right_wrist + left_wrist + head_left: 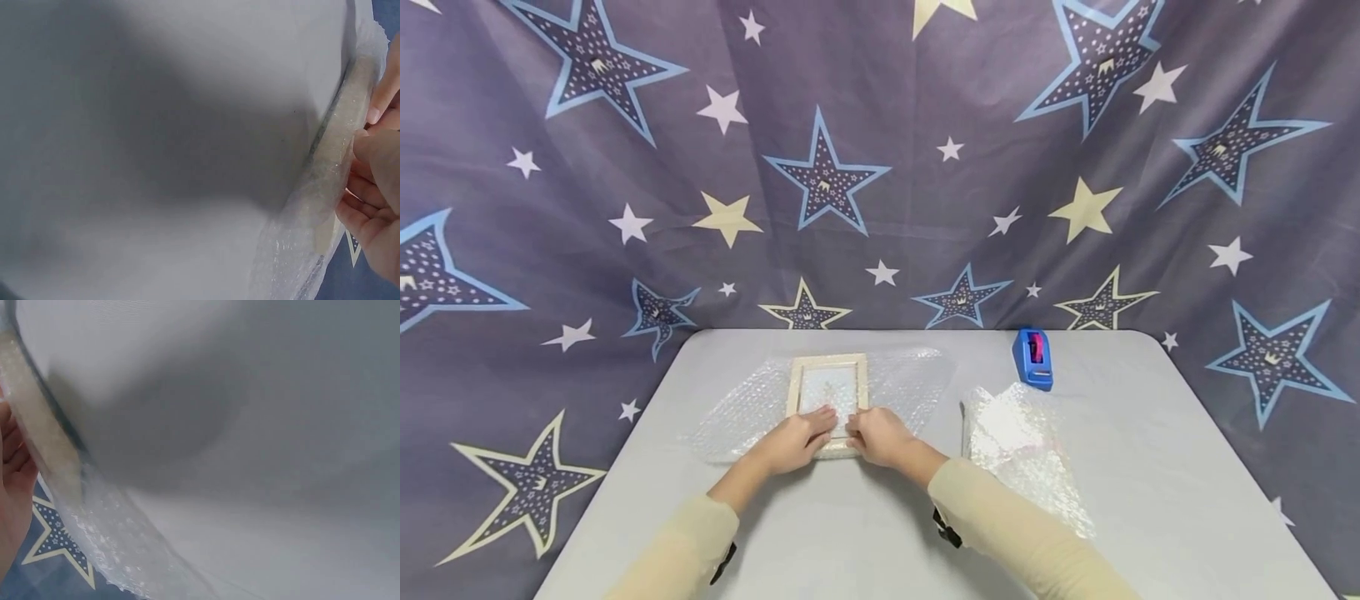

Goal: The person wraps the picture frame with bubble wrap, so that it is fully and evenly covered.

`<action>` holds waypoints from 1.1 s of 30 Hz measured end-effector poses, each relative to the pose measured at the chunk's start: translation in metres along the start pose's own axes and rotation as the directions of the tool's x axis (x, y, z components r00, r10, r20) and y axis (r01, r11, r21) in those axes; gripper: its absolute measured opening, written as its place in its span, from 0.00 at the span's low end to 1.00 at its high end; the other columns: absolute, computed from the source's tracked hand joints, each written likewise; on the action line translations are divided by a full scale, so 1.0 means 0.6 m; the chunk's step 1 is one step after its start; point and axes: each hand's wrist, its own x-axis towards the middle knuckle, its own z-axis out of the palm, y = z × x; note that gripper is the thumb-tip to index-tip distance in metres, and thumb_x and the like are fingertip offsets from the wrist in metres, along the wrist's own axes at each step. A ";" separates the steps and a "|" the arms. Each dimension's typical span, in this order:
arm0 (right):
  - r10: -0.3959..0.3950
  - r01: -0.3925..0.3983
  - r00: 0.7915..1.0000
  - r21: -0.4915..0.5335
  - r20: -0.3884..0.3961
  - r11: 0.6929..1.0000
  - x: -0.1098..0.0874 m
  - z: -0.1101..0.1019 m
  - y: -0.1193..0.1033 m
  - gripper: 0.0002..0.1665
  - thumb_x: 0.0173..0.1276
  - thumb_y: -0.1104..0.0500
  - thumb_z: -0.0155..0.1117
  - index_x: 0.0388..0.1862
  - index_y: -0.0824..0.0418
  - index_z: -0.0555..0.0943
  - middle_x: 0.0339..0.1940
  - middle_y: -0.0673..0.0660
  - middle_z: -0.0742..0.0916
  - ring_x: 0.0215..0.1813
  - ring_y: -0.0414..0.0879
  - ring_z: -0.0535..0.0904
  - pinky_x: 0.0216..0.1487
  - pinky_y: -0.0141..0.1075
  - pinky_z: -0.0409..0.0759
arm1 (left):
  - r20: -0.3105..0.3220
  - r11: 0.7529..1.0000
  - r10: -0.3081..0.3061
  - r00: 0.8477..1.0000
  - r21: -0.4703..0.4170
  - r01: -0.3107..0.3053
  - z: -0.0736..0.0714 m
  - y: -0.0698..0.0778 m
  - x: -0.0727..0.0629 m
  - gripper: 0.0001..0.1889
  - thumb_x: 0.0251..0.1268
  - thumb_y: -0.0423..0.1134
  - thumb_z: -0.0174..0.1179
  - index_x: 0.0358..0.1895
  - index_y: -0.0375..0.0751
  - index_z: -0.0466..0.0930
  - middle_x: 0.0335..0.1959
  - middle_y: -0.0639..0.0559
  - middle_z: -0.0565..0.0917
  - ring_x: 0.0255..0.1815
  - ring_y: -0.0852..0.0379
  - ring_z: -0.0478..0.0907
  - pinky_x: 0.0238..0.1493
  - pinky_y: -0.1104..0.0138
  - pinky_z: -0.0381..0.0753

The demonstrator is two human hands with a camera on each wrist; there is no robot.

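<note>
A light-coloured picture frame (795, 388) lies flat on a spread sheet of bubble wrap (741, 417), which reaches out to both sides. In both wrist views clear wrap covers the frame's near edge (340, 122). My left hand (796, 437) rests on the lower left of the frame, its fingers stretched over the front. Beside it, my right hand (883, 435) has its fingers bent at the lower right corner and pinches the wrap there. The fingertips of the two hands are close together, and they hide part of the frame's lower edge.
A blue tape dispenser (1034, 358) with a pink roll stands at the back right of the white table (1157, 467). In front of it lies a bubble-wrapped flat packet (1022, 442), near my right forearm. A star-patterned curtain (910, 192) hangs behind the table.
</note>
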 end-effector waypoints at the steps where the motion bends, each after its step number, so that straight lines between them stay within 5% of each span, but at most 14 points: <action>1: 0.000 0.000 1.000 0.001 -0.002 1.000 0.000 0.000 0.000 0.12 0.66 0.53 0.64 0.44 0.56 0.86 0.51 0.55 0.88 0.53 0.47 0.86 0.56 0.35 0.83 | 0.011 1.000 -0.004 1.000 0.005 0.004 0.001 0.001 -0.003 0.19 0.70 0.37 0.53 0.60 0.31 0.76 0.62 0.37 0.78 0.66 0.40 0.73 0.68 0.50 0.71; 12: 0.018 -0.018 1.000 0.050 -0.014 0.999 -0.003 0.004 0.001 0.12 0.65 0.54 0.65 0.44 0.57 0.86 0.51 0.55 0.88 0.53 0.47 0.86 0.56 0.36 0.83 | 0.053 0.996 0.032 0.998 0.080 -0.037 -0.003 0.002 -0.011 0.21 0.72 0.38 0.50 0.63 0.31 0.73 0.65 0.39 0.75 0.69 0.41 0.70 0.71 0.47 0.66; 19: 0.002 0.004 0.999 0.130 -0.047 0.992 -0.004 -0.003 0.006 0.11 0.62 0.56 0.68 0.40 0.60 0.84 0.25 0.50 0.85 0.27 0.40 0.77 0.32 0.29 0.78 | 0.092 0.987 0.043 0.995 0.148 -0.056 -0.013 0.001 0.001 0.21 0.69 0.41 0.53 0.60 0.33 0.76 0.62 0.39 0.79 0.65 0.40 0.75 0.68 0.50 0.71; 26: -0.003 0.019 0.997 0.215 -0.075 0.976 -0.004 -0.003 0.011 0.18 0.61 0.62 0.66 0.50 0.66 0.80 0.37 0.55 0.85 0.37 0.43 0.79 0.44 0.32 0.82 | 0.050 0.989 0.050 0.998 0.135 -0.056 -0.012 0.003 -0.002 0.20 0.67 0.40 0.54 0.58 0.33 0.77 0.59 0.38 0.80 0.63 0.40 0.76 0.68 0.47 0.71; 33: 0.211 -0.154 0.968 0.341 -0.137 0.927 -0.015 -0.007 0.028 0.18 0.61 0.63 0.63 0.51 0.66 0.80 0.51 0.62 0.85 0.55 0.55 0.82 0.59 0.44 0.81 | -0.004 0.991 0.062 0.998 0.119 -0.061 -0.007 0.001 0.000 0.20 0.64 0.37 0.54 0.57 0.33 0.78 0.58 0.38 0.80 0.62 0.41 0.76 0.70 0.45 0.68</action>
